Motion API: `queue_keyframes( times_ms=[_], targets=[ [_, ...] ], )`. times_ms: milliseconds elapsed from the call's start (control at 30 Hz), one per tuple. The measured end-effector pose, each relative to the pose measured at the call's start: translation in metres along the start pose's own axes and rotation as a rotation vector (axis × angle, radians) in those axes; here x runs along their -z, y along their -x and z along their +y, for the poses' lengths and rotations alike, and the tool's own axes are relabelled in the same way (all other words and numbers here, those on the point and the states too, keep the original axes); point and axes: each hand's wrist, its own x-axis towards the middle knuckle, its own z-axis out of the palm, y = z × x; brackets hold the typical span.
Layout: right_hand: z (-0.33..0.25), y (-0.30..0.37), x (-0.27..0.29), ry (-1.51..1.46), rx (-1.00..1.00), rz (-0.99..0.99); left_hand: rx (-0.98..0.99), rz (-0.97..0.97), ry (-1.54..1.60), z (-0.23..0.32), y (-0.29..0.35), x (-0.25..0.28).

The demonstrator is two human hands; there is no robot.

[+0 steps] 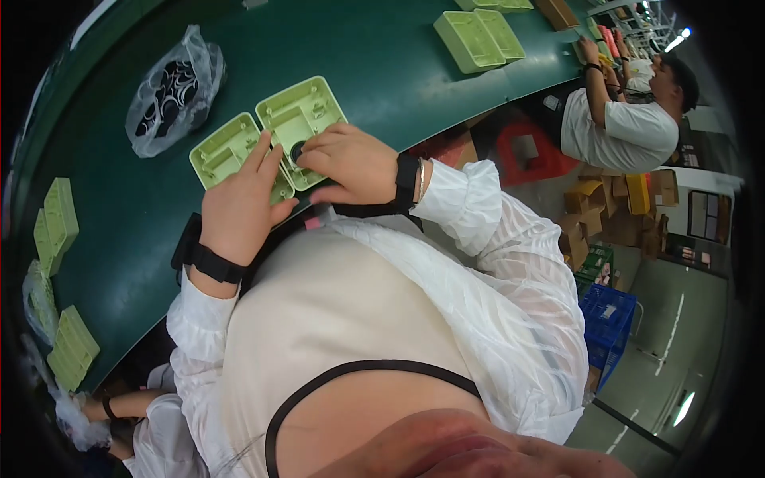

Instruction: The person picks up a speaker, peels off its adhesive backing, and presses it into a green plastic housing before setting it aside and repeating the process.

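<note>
1. Hands at center of frame. Left hand (243,199) lies over the left tray (231,145), fingers straight, thumb apart from them; no grasp seen.
2. Right hand (351,163): fingers bent down at a black round part (297,150), thumb apart, lower in the frame. Contact likely; whether pinched or only pressed, cannot tell.
3. Round part is at the lower left of the right tray (291,111), near the side facing the left tray. Both trays pale green, side by side, open side up.
4. Progress (judgement): mid-step. One round part is at the right tray; how it sits is hidden by fingers. Visible portion of left tray shows no black part. Clear bag (209,68), upper left, has many black rings (169,95) inside, so more work probably remains.
5. Edges: near edge of green table (382,88) passes just below the trays' lower corner; little margin there. Open room: bare tabletop above and right of the trays, narrower strip toward the bag.
6. Farther: side trays (57,223) at left edge, far trays (470,40) at upper right, co-worker (621,131) beyond, right of frame.
</note>
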Motion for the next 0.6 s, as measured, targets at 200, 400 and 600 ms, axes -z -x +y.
queue_keyframes(
  times_ms=[200, 400, 600],
  targets=[
    [0.006, 0.020, 0.017, 0.157, -0.041, 0.040, 0.047, -0.003, 0.043, 0.017, 0.005, 0.023],
    [0.066, 0.081, 0.062, 0.211, -0.241, 0.173, 0.038, 0.332, 0.208, -0.008, 0.043, 0.024],
    [0.120, 0.124, 0.082, 0.313, -0.435, 0.269, 0.466, 0.372, 0.347, -0.036, 0.065, 0.016]
  ],
)
